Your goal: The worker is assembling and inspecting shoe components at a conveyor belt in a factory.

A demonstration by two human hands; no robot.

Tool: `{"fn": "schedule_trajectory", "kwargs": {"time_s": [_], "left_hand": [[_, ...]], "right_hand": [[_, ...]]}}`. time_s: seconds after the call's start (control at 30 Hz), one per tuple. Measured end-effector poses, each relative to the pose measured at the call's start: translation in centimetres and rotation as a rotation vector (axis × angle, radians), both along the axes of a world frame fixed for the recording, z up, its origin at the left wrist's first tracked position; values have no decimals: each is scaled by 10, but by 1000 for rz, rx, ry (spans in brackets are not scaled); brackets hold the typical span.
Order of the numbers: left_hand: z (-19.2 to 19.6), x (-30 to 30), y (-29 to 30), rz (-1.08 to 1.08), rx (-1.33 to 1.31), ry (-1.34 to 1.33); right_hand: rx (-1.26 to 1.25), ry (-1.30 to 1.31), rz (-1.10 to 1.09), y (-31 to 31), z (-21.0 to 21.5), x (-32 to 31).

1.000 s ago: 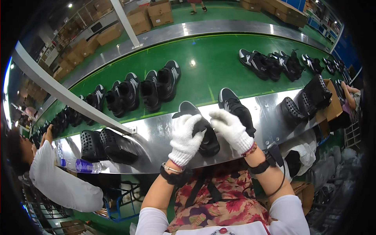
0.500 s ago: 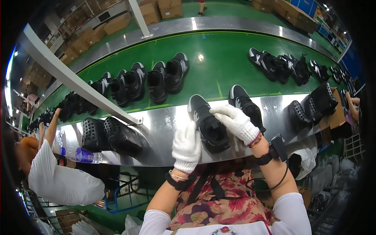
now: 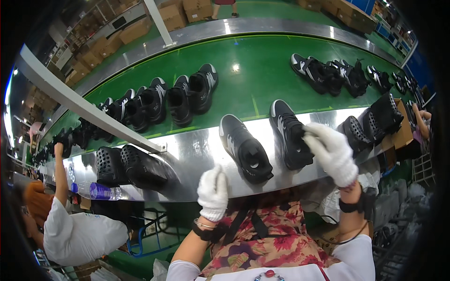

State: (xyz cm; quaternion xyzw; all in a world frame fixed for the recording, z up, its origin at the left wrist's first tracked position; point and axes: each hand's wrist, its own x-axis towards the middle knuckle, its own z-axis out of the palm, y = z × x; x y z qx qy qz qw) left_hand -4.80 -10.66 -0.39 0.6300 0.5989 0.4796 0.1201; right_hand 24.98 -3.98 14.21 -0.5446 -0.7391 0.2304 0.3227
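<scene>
Two black sneakers with white side marks and grey toe edging stand side by side before me on the metal ledge, toes pointing away: the left sneaker (image 3: 246,149) and the right sneaker (image 3: 289,136). My right hand (image 3: 332,157), in a white knitted glove, pinches the right sneaker at the side of its collar. Low by the ledge's front edge, my left hand (image 3: 213,194) is gloved too, apart from the left sneaker, its fingers drawn together with nothing visible in them.
Behind the ledge (image 3: 201,154), a green conveyor belt (image 3: 243,84) carries several pairs of black sneakers (image 3: 204,89). Black perforated clogs (image 3: 110,166) stand left, others (image 3: 354,131) right, near a cardboard box (image 3: 403,124). A slanted white post (image 3: 89,107) and a bottle (image 3: 101,191) are left, beside a co-worker (image 3: 82,229).
My right hand has gone from the left sneaker to the right one, whose heel has swung nearer and leftward. My left hand has drawn back from the left sneaker and its fingers have curled.
</scene>
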Motion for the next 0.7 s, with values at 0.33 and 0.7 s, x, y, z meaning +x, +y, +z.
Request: {"fn": "schedule_trajectory", "kwargs": {"time_s": [0.33,0.7], "left_hand": [[18,69,97,-115,15,129],[7,30,27,-81,-131,180]], "right_hand": [[-117,-547,284,21,-33,-49],[54,-437,-45,216,-41,-26]]}}
